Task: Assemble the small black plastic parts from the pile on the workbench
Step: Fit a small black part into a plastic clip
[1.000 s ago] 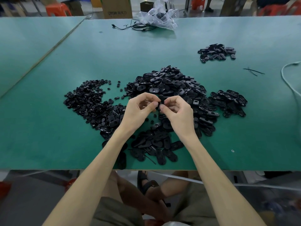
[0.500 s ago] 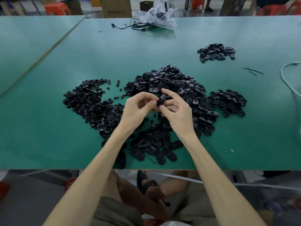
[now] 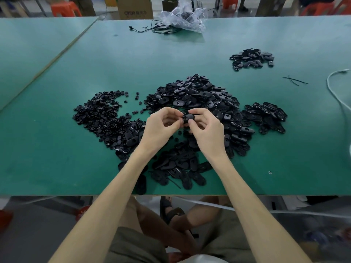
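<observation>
A green bench [image 3: 57, 149] fills the view. The main pile [image 3: 201, 99] of oval black parts lies at its centre and spreads toward 6 o'clock, under the wrists. At 9 o'clock from it, touching its edge, lies a flatter heap [image 3: 98, 118] of smaller round pieces. At 3 o'clock, just beside the pile, is a small cluster [image 3: 266, 114] of ovals, and at 1 o'clock, well apart, a stack [image 3: 250, 58] of them. A crumpled clear bag [image 3: 184, 18] with a black cable lies at 12 o'clock by the far edge; a white cord [image 3: 334, 88] curls at the right edge.

Both hands hover above the pile's near part. The left hand [image 3: 161, 128] and right hand [image 3: 207, 128] meet fingertip to fingertip, each pinching one black part [image 3: 189, 117] between thumb and forefinger. Whether it is one piece or two cannot be told.
</observation>
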`<control>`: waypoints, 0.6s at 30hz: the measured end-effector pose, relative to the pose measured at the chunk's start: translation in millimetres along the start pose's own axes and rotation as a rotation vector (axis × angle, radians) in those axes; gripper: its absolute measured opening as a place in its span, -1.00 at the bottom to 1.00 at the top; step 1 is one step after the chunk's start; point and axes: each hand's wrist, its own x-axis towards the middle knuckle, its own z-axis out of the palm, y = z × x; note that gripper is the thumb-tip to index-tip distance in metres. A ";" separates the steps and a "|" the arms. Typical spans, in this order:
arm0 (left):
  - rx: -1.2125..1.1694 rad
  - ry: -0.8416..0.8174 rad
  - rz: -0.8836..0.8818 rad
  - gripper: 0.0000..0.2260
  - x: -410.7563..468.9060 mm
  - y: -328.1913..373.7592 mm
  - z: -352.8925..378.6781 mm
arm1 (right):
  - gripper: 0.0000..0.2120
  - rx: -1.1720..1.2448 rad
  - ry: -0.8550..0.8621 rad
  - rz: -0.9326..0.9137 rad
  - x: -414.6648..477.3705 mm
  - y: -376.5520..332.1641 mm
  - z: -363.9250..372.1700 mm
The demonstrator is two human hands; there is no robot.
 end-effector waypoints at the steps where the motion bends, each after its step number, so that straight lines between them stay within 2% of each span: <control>1: 0.017 0.005 -0.001 -0.86 0.2 0.3 0.7 | -0.80 -0.020 0.002 -0.008 -0.2 0.1 0.5; 8: 0.054 0.063 -0.025 -0.86 1.3 0.0 1.9 | -0.78 -0.101 -0.024 -0.081 -1.6 -1.7 2.6; 18: 0.072 0.053 -0.009 -0.86 0.9 1.1 1.6 | -0.74 -0.114 -0.054 -0.107 -1.3 -5.2 1.2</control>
